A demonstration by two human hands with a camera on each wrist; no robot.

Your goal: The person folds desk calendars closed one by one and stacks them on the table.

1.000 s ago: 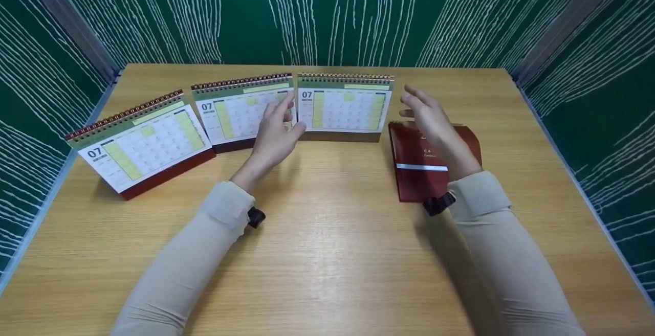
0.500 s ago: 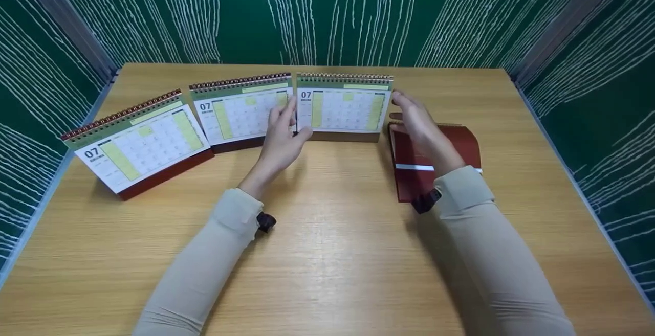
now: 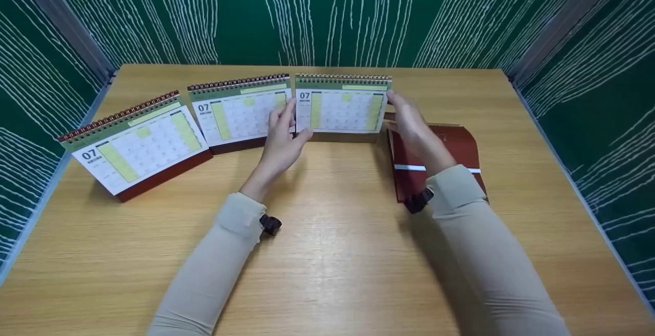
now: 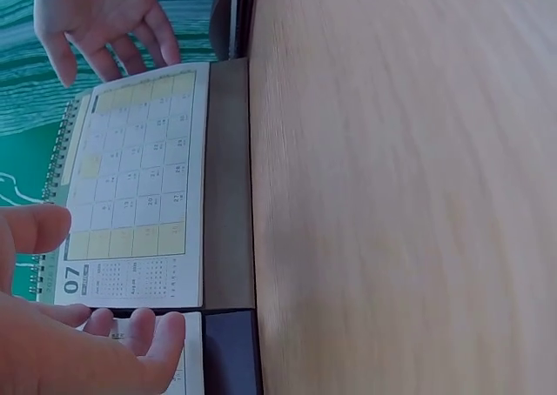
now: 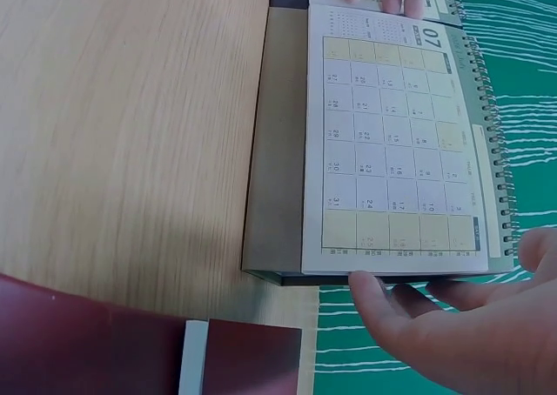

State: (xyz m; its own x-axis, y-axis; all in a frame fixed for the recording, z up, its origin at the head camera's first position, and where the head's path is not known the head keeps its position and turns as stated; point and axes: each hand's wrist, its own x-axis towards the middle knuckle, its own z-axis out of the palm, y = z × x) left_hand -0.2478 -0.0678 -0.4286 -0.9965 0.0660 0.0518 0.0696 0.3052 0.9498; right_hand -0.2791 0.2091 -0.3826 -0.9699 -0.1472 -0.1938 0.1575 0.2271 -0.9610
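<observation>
Inward toward nine o'clock, the right hand (image 3: pixel 413 126) had moved over the last second until its fingers touched the near-three end of the right calendar (image 3: pixel 343 110); the left hand (image 3: pixel 281 139) had edged slightly toward three. Beneath spread the wood-grain table (image 3: pixel 327 259). Just past twelve from its middle stood that calendar, its long axis running nine to three, its 07 page facing six, its spiral binding (image 3: pixel 344 77) uppermost. Other calendars stood at eleven, the middle calendar (image 3: pixel 238 113), and ten, the left calendar (image 3: pixel 140 144). Between two and three lay a dark-red booklet (image 3: pixel 463 149) with a white band. Both hands were loosely extended, wide apart; whether the left pressed, I could not tell.
</observation>
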